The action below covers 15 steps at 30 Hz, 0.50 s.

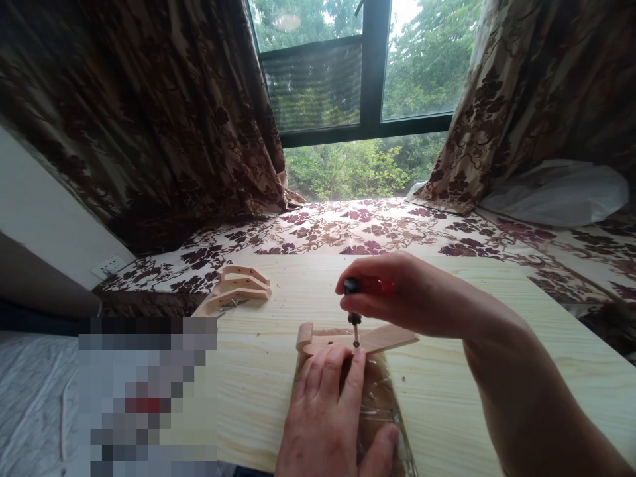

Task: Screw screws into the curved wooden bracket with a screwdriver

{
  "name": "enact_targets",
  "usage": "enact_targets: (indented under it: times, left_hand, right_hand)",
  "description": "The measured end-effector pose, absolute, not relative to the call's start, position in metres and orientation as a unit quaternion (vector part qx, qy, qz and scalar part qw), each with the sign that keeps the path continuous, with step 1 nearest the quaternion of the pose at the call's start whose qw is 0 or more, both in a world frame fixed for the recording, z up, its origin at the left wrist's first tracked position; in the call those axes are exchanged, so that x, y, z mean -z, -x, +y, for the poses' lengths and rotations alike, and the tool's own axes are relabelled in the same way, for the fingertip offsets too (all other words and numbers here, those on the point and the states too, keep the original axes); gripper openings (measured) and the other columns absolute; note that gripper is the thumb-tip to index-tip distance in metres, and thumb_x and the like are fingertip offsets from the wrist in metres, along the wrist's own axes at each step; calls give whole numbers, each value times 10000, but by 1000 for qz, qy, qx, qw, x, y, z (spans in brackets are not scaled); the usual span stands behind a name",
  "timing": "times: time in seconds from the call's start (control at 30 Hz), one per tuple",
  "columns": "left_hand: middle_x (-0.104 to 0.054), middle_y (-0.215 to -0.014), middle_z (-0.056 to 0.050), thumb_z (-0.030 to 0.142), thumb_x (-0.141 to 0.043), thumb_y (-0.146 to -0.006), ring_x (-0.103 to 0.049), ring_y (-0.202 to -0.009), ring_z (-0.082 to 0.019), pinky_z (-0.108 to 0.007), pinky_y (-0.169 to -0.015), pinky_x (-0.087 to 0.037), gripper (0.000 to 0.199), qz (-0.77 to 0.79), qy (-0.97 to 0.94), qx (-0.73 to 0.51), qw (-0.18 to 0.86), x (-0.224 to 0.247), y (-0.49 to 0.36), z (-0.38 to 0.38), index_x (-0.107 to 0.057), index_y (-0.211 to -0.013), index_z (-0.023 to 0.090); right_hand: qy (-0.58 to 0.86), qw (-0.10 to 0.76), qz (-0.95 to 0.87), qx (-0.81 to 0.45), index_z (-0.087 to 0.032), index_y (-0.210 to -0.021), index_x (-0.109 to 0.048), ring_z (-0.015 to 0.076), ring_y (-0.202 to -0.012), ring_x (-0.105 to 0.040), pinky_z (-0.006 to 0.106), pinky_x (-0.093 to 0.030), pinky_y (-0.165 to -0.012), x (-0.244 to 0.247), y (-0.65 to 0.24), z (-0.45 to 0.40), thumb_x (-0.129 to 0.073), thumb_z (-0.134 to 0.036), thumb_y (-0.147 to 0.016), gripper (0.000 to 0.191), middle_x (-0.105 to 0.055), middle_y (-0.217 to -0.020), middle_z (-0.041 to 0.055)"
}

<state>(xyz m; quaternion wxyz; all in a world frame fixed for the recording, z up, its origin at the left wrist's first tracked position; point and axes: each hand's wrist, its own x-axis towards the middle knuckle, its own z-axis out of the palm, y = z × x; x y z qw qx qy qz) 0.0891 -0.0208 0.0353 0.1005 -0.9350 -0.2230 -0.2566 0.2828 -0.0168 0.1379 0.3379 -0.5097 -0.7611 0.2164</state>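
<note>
My right hand [382,291] is closed around a screwdriver [354,317] with a black and red handle. The screwdriver stands nearly upright, its tip down on a pale wooden piece [390,336]. My left hand [328,397] lies over the near edge of that piece with its fingers spread, the index fingertip beside the tip of the tool. Whether a screw sits under the tip is too small to tell. Beneath the left hand is a brown block wrapped in clear plastic [380,391].
Several curved wooden pieces [243,283] and some loose screws [231,305] lie at the back left of the light wooden table [447,391]. Behind it are a flowered cloth ledge [368,228], curtains and a window. A plastic bag [561,192] rests at the right.
</note>
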Motion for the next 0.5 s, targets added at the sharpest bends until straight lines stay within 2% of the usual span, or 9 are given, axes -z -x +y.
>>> enact_targets:
  times: [0.17,0.33,0.5]
  left_hand:
    - [-560,-1183,-186,442,-574,-787,-519,-1099,-297,-423,-835,-514,607,-221,933,262,109,-36,-89,-20,-489,-1243,51]
    - [-562,-1185,-184,433,-568,-789,-521,-1096,-293,-428,-853,-506,604,-219,935,261,101,-36,-89,-20,-486,-1246,46]
    - [-560,-1198,-184,437,-561,-797,-516,-1113,-298,-425,-847,-515,608,-226,935,255,94,-36,-89,-21,-474,-1263,57]
  right_hand:
    - [527,341,-756,-188,-182,-829,-635,76,-573,-421,195,-340,-492,-138,-284,-15,-570,-332,-846,164,-529,-645,-34]
    - [476,322,-778,-255,-179,-927,-646,70,-562,-415,183,-360,-498,-144,-282,-22,-581,-232,-824,133,-521,-645,-40]
    - [514,337,-755,-229,-152,-840,-639,83,-577,-396,211,-336,-501,-138,-285,-16,-548,-318,-860,190,-513,-650,-19]
